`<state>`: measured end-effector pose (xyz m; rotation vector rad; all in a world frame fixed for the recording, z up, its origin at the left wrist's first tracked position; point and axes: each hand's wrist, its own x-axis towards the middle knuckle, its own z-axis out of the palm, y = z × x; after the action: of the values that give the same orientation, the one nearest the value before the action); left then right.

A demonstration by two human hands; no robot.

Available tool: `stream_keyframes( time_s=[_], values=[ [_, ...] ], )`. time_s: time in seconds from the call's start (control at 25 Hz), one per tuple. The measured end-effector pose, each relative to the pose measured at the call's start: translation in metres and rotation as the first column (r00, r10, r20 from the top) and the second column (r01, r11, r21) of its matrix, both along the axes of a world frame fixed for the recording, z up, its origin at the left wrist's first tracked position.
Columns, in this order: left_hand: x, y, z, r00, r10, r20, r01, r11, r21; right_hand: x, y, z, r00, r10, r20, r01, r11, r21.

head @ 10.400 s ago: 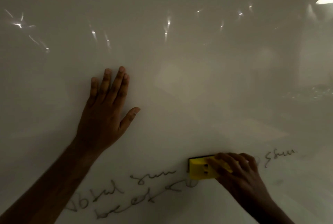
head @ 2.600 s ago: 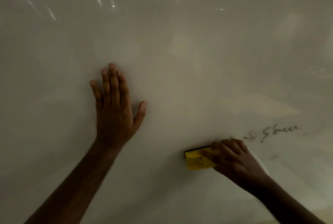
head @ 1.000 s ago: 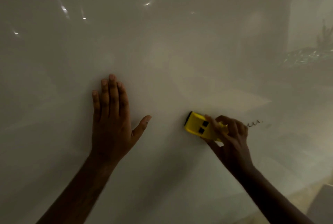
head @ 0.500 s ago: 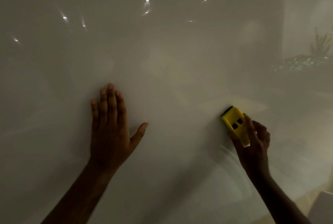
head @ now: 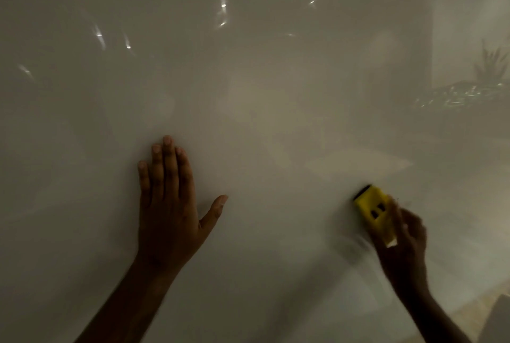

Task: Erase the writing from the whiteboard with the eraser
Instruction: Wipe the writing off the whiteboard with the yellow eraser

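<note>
The yellow eraser is seen low on the right of the whiteboard, tilted so that its dark-edged upper end points up and to the left, with two small dark rectangular marks showing on its yellow face. Its lower end is taken into the grip of the right hand, whose fingers are curled round that end from the right and below, so that the upper half of the eraser stands free above and to the left of the hand. The right hand and the lower end of the eraser are blurred, and how far the felt side is pressed to the board cannot be told. A faint grey smudge is seen on the board just left of and below the eraser. Well apart to the left, the left hand is laid flat on the whiteboard, fingers straight and together, pointing up, thumb spread out to the right. Small bright glints of light are reflected across the upper part of the glossy board.
</note>
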<state>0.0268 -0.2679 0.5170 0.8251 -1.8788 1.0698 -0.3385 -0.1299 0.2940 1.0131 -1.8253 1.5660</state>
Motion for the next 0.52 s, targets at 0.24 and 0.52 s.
stream_keyframes(
  time_s=[0.24, 0.52],
  values=[
    [-0.005, 0.001, -0.003, 1.0, 0.021, -0.02, -0.021, 1.0, 0.002, 0.011, -0.015, 0.059, 0.979, 0.032, 0.203, 0.0, 0.988, -0.156],
    [-0.006, 0.0, -0.004, 1.0, -0.001, -0.024, 0.001, 1.0, -0.007, 0.03, 0.002, -0.025, 0.999, 0.025, -0.027, -0.023, 0.998, 0.054]
  ],
)
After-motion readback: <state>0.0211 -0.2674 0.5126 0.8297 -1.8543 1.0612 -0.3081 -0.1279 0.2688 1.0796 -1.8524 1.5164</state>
